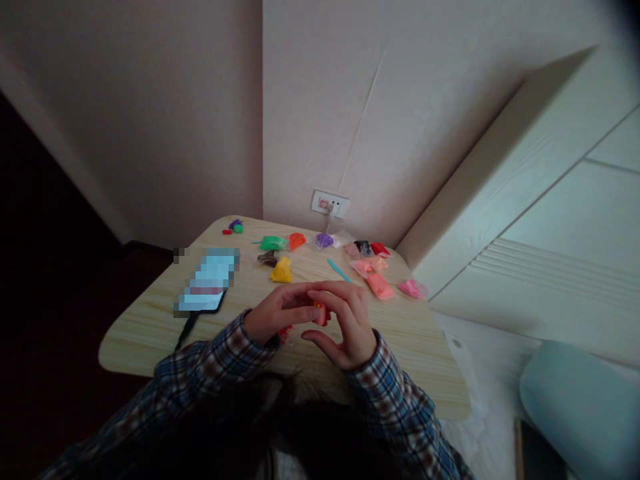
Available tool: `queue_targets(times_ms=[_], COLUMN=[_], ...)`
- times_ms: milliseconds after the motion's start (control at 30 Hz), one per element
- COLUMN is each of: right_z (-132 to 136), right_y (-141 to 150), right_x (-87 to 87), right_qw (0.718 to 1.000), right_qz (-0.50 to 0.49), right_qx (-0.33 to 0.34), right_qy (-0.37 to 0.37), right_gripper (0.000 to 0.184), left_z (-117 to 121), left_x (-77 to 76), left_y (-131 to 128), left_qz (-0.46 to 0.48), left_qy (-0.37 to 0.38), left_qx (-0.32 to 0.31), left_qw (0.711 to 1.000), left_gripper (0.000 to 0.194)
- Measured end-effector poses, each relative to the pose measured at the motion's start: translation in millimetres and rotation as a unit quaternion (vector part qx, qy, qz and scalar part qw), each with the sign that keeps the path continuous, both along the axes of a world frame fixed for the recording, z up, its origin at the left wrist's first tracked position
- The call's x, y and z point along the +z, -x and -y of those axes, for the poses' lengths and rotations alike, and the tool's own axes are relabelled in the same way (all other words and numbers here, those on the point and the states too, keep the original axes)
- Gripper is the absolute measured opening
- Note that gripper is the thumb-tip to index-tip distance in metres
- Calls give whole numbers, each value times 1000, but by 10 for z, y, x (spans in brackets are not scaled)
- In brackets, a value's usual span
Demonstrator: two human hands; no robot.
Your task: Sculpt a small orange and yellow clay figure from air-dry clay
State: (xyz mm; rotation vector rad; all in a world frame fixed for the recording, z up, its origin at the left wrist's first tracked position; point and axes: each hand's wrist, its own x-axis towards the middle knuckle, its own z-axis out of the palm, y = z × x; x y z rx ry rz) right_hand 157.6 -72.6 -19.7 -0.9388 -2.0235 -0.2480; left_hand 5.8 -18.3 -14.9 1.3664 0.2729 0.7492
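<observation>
Above the near middle of the table, both my hands meet around a small red-pink piece of modelling clay (pixel 321 313) with yellow specks on top. My left hand (pixel 280 310) has its thumb and fingers closed on it from the left. From the right, my right hand (pixel 347 320) curls its fingers over and behind the piece, while its thumb stands apart below. My fingers hide part of the clay. Beneath my left wrist lies a clear wrapper with red in it (pixel 285 335). A blue modelling tool (pixel 339 269) rests on the table just beyond my hands.
On the wood-grain table (pixel 150 327) are bags of green clay (pixel 273 243), yellow clay (pixel 281 271), purple clay (pixel 324 241), coral clay (pixel 380 287) and pink clay (pixel 413 288). Small coloured pieces (pixel 235 227) lie far left. A phone (pixel 207 283) with a cable lies left.
</observation>
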Motion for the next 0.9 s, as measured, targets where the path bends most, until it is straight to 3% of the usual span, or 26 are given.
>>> queue_targets(times_ms=[900], right_z=[8], right_y=[14], right_x=[8], right_qw=[1000], right_qz=[-5], right_qx=[-2], right_qy=[-22], right_gripper=[42], left_z=[3], left_x=[9], left_y=[7], left_qz=[-23], left_qy=[23], left_qx=[18], left_qw=[999], left_gripper=[29])
